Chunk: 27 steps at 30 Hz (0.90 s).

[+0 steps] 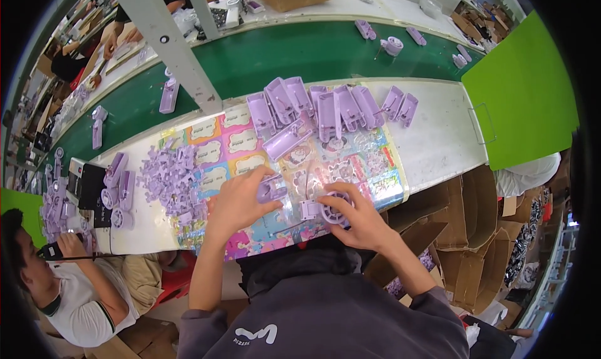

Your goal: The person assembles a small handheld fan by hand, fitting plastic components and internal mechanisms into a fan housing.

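My left hand [243, 199] grips a short lilac plastic shell [273, 189] between thumb and fingers, just above the patterned sheet. My right hand [358, 220] is closed round a lilac round fan housing [332, 210] with a spoked grille. A square lilac piece [308, 209] sits at the housing's left side, towards my left hand. Thin wires run up from between the two parts. Farther off on the sheet lie several long lilac half shells [287, 141], some with wires inside. To the left is a heap of small lilac plastic parts [170, 177].
A colourful printed sheet [241, 165] covers part of the white bench. Behind runs a green conveyor belt [282, 49] carrying lilac parts. A grey post [164, 43] rises at its edge. Cardboard boxes [466, 215] stand at right, beneath a green panel [519, 96]. A co-worker [87, 290] sits at left.
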Available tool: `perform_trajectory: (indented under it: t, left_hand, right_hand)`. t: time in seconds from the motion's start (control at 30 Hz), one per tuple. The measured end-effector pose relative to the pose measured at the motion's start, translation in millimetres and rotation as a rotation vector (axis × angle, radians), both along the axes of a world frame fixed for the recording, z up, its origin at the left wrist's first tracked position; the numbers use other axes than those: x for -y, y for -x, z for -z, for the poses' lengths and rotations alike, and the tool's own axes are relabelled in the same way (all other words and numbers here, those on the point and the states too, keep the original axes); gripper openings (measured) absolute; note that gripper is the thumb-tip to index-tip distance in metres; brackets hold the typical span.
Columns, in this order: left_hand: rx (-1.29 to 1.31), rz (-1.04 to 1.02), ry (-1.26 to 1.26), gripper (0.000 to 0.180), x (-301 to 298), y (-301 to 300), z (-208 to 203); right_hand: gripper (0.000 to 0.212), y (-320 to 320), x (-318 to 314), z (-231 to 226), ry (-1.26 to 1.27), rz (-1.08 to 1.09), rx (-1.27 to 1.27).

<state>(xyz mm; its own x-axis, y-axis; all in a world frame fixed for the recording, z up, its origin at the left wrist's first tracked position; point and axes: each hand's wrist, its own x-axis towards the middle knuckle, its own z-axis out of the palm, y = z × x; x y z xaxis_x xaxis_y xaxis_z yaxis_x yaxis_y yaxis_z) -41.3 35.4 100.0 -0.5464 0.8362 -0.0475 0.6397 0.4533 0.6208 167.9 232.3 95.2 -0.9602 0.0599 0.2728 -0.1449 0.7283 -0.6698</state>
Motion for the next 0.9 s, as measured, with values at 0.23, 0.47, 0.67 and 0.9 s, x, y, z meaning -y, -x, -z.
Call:
perform_trajectory:
  t: [0.23, 0.47, 0.67, 0.9]
  left_hand:
    - [0.083, 0.133, 0.069, 0.054, -9.9, -15.2, -20.3]
    - [0.083, 0.147, -0.110, 0.056, -5.8, -18.6, -14.2]
    - [0.233, 0.133, -0.263, 0.051, -6.3, -17.0, -5.0]
    - [0.344, 0.014, -0.312, 0.043, -12.1, -20.7, 2.6]
  right_hand:
    - [0.073, 21.8, 0.7, -21.7, -0.186, -0.056, -0.058]
    - [0.075, 26.4, 4.2, -26.6, -0.275, -0.070, -0.080]
    - [0.077, 29.9, -0.4, -32.5, -0.342, -0.081, -0.127]
    - [0.073, 33.9, -2.1, -34.3, -0.386, -0.067, -0.177]
